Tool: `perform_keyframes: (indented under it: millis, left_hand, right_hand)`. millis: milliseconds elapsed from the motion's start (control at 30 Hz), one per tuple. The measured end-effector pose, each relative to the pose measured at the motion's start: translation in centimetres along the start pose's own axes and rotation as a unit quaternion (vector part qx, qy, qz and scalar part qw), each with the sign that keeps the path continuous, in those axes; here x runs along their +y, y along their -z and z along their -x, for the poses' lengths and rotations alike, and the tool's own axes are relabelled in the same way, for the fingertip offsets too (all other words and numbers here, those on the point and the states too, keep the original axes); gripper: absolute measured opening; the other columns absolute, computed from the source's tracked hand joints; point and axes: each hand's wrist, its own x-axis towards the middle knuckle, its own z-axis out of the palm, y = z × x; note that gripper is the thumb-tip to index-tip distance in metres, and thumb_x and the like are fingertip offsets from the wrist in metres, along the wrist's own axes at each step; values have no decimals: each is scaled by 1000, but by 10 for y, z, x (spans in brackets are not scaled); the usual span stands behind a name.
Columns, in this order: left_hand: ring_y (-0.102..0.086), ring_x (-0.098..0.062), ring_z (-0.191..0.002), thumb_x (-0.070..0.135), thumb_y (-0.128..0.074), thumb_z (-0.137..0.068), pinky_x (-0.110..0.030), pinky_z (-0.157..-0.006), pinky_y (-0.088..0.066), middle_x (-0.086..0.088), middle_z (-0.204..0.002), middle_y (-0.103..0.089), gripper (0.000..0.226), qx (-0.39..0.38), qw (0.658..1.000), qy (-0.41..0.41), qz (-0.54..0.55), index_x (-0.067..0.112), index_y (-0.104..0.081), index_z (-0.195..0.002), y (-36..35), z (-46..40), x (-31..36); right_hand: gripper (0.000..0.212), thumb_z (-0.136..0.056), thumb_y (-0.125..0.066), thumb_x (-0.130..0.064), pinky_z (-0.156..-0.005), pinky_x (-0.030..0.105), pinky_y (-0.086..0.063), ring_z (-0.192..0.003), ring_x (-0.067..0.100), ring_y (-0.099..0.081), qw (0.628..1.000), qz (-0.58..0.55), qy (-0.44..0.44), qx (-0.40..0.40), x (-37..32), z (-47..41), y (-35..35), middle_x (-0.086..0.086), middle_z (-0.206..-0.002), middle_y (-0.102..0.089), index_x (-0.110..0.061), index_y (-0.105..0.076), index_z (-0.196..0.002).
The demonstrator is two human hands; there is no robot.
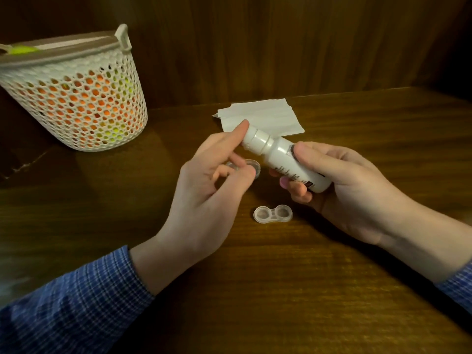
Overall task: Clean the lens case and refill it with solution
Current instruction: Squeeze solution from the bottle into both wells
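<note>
Right hand [342, 185] gripping white solution bottle [286, 159] tilted leftward, left hand [212, 185] fingers apart, index fingertip touching bottle cap [255, 137], open lens case [272, 213] lying on wooden table [332, 290] below.

The right hand [339, 182] is curled into a closed grasp, thumb lying across the top and the other fingers wrapped underneath, palm turned inward toward the left hand [209, 190]. The left hand sits just beside it, palm tilted to the right, index finger stretched out straight toward the right hand's thumb side while the remaining fingers bend loosely inward. Both forearms angle in from the lower corners, each in a blue checked sleeve [76, 300] pushed back from the wrist.
</note>
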Motion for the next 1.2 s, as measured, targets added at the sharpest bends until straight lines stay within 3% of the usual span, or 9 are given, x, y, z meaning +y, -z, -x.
perform_keyframes:
  millis: [367,533,600,700,767,867,933,1067,1200]
  left_hand:
    - [-58,-9,-111,21,-62,-90,-25,-90,-56,5,-125,-56,67,-20,1000,6,-12,20,-41,-153,-2,-9,0]
    - [-59,-9,-104,24,-65,-98,-20,-85,-55,9,-125,-56,59,-41,997,-10,-64,31,-41,-152,-10,-39,12]
    - [-54,-6,-101,24,-64,-98,-15,-82,-49,13,-120,-54,56,-67,989,-46,-126,35,-44,-150,-18,-61,19]
    - [-52,-1,-99,19,-61,-99,-8,-82,-41,14,-119,-53,54,-129,963,-120,-204,32,-47,-149,-43,-96,34]
    - [-50,-1,-100,15,-61,-99,-13,-90,-42,9,-124,-57,53,-160,942,-161,-246,28,-48,-149,-69,-119,42]
    - [-49,-8,-108,13,-56,-101,-28,-98,-48,2,-132,-57,57,-202,927,-159,-273,27,-41,-154,-109,-147,49]
    - [-53,-15,-117,10,-54,-101,-31,-101,-48,-2,-145,-50,64,-262,914,-130,-281,29,-31,-159,-131,-161,48]
    - [-43,-25,-142,4,-53,-100,-34,-110,-45,-4,-163,-35,70,-331,891,-101,-293,30,-28,-160,-161,-178,46]
    - [-51,-29,-135,1,-56,-97,-33,-103,-46,-2,-163,-37,74,-346,889,-81,-291,28,-28,-160,-179,-187,45]
  right_hand:
    - [48,-94,-61,-30,-57,17,-48,-69,14,-52,1000,-20,17,-9,3,-2,3,7,-92,-65,8,-61,-124]
    - [42,-104,-50,-27,-79,38,-54,-80,29,-57,984,154,78,-39,-11,-4,18,18,-95,-64,12,-61,-115]
    - [37,-100,-55,-25,-82,38,-61,-86,35,-66,968,220,116,-23,-22,-5,30,25,-103,-69,6,-65,-117]
    - [33,-95,-67,-22,-91,38,-61,-102,20,-73,929,320,178,50,-36,-7,57,4,-113,-76,-12,-66,-126]
    - [39,-90,-74,-25,-93,40,-61,-106,12,-72,891,382,198,144,-39,-12,79,-6,-115,-74,-18,-64,-128]
    - [47,-87,-78,-35,-90,36,-60,-105,10,-67,826,444,174,299,-40,-20,117,-5,-120,-70,-19,-62,-128]
    - [48,-85,-79,-37,-77,25,-54,-99,10,-62,799,454,143,366,-39,-23,140,-2,-122,-68,-20,-61,-126]
    - [51,-85,-81,-34,-64,16,-40,-92,10,-56,798,442,93,399,-30,-28,169,-1,-120,-65,-19,-58,-127]
    - [57,-82,-84,-26,-75,24,-45,-96,12,-57,814,422,66,393,-30,-30,182,0,-123,-66,-18,-57,-131]
